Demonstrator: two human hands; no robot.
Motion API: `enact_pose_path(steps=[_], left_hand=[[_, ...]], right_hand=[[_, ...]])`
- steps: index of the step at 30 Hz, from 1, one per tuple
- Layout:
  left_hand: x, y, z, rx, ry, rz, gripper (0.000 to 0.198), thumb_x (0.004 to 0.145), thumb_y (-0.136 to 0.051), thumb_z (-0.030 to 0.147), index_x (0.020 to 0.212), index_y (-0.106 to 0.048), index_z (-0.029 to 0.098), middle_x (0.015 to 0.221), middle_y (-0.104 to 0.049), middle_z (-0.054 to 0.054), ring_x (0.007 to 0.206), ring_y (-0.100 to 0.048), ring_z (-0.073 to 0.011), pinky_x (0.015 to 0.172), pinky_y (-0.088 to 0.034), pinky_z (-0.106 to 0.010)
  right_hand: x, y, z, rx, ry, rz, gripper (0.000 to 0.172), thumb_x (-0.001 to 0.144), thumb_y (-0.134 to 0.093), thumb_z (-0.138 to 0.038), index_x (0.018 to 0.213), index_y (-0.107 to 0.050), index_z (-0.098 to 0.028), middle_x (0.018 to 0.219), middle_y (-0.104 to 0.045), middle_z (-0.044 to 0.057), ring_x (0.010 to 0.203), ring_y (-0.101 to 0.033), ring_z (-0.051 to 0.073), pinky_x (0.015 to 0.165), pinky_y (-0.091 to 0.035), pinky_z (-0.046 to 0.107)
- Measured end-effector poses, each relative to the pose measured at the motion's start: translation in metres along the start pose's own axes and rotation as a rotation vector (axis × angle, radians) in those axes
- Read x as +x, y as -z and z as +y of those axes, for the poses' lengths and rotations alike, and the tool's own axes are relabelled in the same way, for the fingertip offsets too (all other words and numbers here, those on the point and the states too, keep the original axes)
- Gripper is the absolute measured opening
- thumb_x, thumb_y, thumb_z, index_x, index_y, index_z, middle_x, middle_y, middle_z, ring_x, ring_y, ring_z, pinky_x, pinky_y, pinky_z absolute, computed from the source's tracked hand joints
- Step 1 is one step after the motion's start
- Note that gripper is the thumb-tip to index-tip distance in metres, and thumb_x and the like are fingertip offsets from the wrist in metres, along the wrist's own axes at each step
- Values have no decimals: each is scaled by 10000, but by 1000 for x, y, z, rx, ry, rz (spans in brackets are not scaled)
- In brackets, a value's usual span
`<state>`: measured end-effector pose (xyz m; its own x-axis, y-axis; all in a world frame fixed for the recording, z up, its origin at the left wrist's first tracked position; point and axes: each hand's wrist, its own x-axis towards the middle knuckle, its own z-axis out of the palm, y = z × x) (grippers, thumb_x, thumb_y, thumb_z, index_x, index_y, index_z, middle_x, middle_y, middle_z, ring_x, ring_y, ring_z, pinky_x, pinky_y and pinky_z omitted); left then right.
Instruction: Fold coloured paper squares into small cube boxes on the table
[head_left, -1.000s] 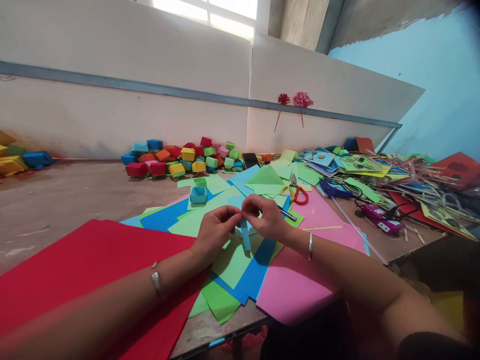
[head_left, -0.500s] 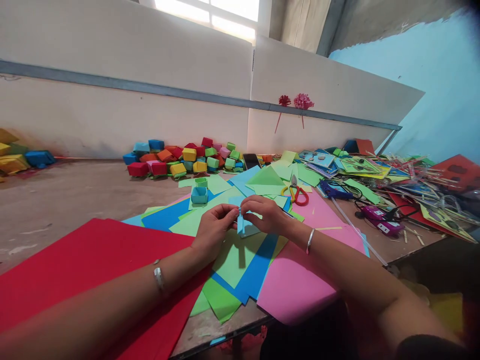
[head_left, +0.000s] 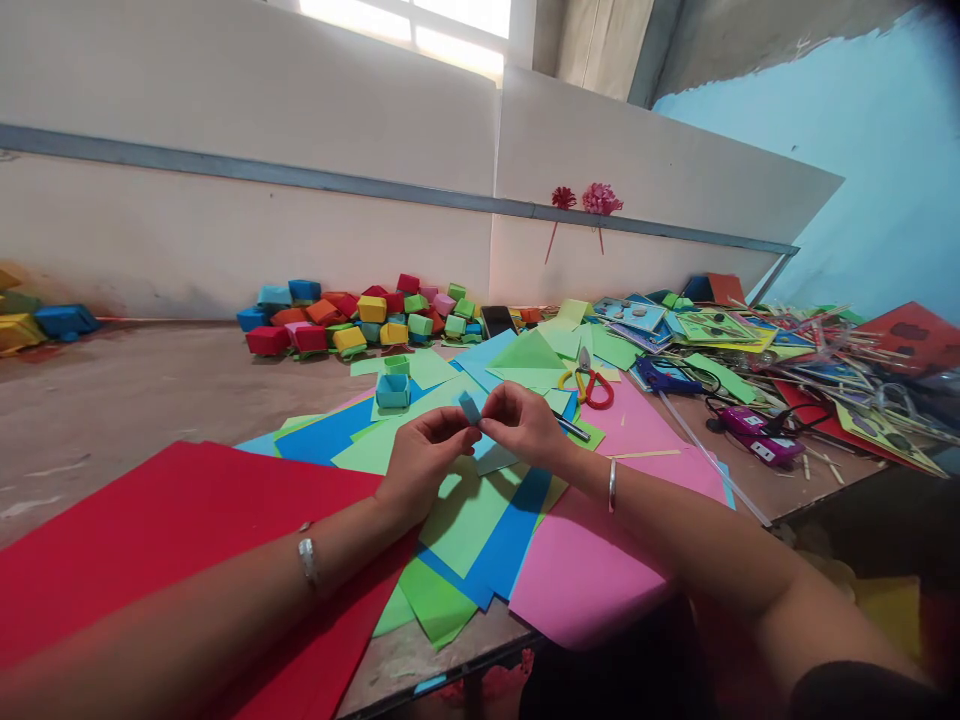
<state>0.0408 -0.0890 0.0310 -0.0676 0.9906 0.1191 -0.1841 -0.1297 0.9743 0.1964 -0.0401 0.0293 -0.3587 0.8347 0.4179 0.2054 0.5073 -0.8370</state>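
Between my two hands is a small folded piece of light blue paper [head_left: 469, 406], its upper end tilted up and to the left. My left hand [head_left: 427, 455] pinches its lower end with thumb and fingers. From the other side my right hand [head_left: 517, 422] grips it, also in a pinch. Under them lie overlapping sheets of green paper [head_left: 472, 520] and blue paper [head_left: 517, 530]. A small light blue paper box [head_left: 393, 392] stands just beyond my left hand, with a green paper box [head_left: 397, 366] behind it.
Red sheets [head_left: 187, 560] lie under my left forearm, pink paper [head_left: 592, 560] under my right. Red-and-yellow scissors [head_left: 589, 385] and a pen [head_left: 571, 427] lie beyond my right hand. Glue guns [head_left: 757, 430] and piled craft cards [head_left: 712, 325] are on the right. Several coloured paper boxes [head_left: 371, 310] line the wall.
The folded blue paper has turned from hanging down below my fingers to pointing up above them. My fingers have shifted their hold on it.
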Motion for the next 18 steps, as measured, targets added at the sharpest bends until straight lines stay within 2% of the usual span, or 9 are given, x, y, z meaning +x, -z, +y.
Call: enact_pose_path(steps=[5, 12, 18], left_hand=[[-1, 1, 2, 45, -20, -9, 343, 532, -878, 412, 713, -745, 154, 648, -697, -37, 575, -570, -137, 533, -457, -253], [0, 2, 1, 88, -19, -54, 248, 557, -840, 331, 670, -702, 158, 591, -675, -28, 555, -569, -145, 552, -452, -272], [-2, -1, -2, -37, -50, -71, 263, 571, -820, 285, 745, -643, 196, 586, -612, 41, 547, -543, -117, 510, -421, -224]], right_hand=[[-2, -2, -2, 165, -49, -18, 210, 672, -691, -244, 829, -557, -203, 731, -609, -31, 663, -605, 120, 640, -494, 258], [-5, 0, -7, 223, -80, -28, 151, 646, -686, -189, 776, -609, -187, 667, -610, -42, 603, -553, 99, 598, -450, 237], [-3, 1, -9, 335, -130, -46, 202, 594, -715, -201, 783, -646, -191, 586, -592, -63, 549, -517, 87, 552, -405, 219]])
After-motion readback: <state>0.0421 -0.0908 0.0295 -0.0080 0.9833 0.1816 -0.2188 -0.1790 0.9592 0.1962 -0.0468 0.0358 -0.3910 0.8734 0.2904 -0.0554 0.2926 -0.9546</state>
